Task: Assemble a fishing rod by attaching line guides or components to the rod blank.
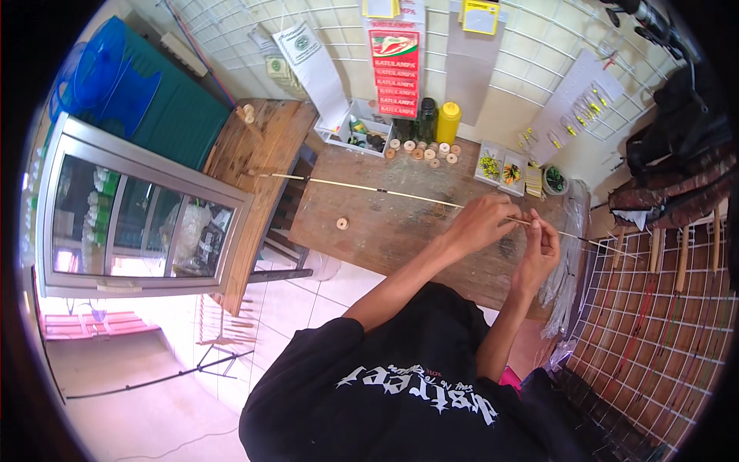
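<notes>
A long, thin, pale rod with dark bands (416,198) runs from left to right above the wooden table. My left hand (483,221) is closed around it, knuckles upward. Just to the right, my right hand (541,250) pinches the same rod between thumb and fingertips, palm turned partly toward me. The rod extends beyond my right hand toward the wire grid. What the left fingertips grip exactly is hidden behind the hand. A wooden ring (342,223) lies on the table, left of my hands.
Wooden spools (429,153) line the table's back beside a yellow bottle (448,123) and a white organiser box (362,138). Small trays (500,165) hold yellow-green pieces at the back right. A glass-fronted cabinet (142,215) stands left; a wire grid (654,331) stands right.
</notes>
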`<state>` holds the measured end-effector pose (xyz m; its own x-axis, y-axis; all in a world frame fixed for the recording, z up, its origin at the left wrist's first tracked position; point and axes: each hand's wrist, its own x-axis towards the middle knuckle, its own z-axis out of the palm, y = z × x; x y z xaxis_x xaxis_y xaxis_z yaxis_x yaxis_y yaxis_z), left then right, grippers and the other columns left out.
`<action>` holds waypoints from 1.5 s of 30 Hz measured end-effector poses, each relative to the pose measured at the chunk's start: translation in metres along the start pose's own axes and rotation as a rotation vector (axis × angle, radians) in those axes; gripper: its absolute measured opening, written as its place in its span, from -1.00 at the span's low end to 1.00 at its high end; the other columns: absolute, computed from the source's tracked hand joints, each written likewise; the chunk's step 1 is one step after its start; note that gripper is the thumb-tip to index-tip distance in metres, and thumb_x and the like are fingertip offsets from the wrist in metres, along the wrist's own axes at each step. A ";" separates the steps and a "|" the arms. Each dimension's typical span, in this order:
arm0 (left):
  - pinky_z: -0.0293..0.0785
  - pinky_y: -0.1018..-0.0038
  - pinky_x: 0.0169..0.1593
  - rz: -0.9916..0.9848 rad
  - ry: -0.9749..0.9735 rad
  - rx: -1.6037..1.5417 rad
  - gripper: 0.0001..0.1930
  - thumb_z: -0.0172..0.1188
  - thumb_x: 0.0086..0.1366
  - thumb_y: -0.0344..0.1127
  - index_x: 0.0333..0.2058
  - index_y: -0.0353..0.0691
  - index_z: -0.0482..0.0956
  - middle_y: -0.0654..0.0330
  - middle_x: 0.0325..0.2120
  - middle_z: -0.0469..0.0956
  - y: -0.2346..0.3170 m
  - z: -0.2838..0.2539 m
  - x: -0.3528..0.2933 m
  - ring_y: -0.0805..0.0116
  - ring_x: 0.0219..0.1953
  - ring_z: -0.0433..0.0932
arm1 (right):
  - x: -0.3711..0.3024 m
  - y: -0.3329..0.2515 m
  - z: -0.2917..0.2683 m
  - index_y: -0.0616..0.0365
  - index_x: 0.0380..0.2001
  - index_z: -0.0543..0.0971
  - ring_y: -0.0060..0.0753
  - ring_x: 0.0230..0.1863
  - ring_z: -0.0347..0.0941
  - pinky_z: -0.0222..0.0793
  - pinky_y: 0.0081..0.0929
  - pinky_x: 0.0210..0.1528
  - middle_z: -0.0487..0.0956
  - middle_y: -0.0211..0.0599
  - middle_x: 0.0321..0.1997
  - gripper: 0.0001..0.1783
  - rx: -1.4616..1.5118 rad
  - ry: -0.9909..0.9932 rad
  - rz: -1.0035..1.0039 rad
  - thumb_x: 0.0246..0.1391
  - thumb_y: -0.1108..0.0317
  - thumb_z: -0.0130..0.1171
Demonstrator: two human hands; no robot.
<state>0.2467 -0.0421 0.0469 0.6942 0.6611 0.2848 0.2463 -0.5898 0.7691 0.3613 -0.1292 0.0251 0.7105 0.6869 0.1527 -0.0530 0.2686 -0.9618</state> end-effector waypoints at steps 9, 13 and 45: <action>0.32 0.31 0.02 -0.209 0.972 0.298 -0.79 0.29 0.11 -0.33 -0.25 -0.20 0.59 0.10 -0.21 0.46 -0.057 -0.056 -0.101 0.16 -0.07 0.40 | 0.014 0.005 -0.005 0.37 -0.23 0.48 -0.12 -0.19 0.57 0.60 -0.27 -0.15 0.56 -0.02 -0.16 -0.81 0.035 0.032 0.031 0.15 0.44 0.12; 0.28 0.25 0.07 -0.723 1.261 0.335 -0.60 0.37 0.05 -0.26 -0.14 -0.24 0.51 0.04 -0.16 0.43 -0.159 -0.062 -0.187 0.05 -0.04 0.37 | 0.024 0.007 -0.001 0.37 -0.24 0.48 -0.10 -0.22 0.58 0.63 -0.30 -0.19 0.56 -0.06 -0.22 -0.81 0.011 0.108 0.030 0.13 0.45 0.14; 0.52 0.58 -0.37 -1.063 1.505 -0.403 -0.61 0.30 0.17 -0.10 -0.28 -0.40 0.55 0.15 -0.49 0.56 -0.289 -0.131 -0.440 0.43 -0.47 0.53 | 0.113 0.039 -0.049 0.34 -0.24 0.49 -0.17 -0.19 0.58 0.62 -0.31 -0.16 0.56 -0.12 -0.22 -0.81 -0.145 0.184 -0.049 0.14 0.42 0.15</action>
<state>-0.2183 -0.1017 -0.2256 -0.7668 0.5614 -0.3111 -0.1898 0.2647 0.9455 0.4738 -0.0746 -0.0068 0.8266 0.5368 0.1690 0.0770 0.1896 -0.9788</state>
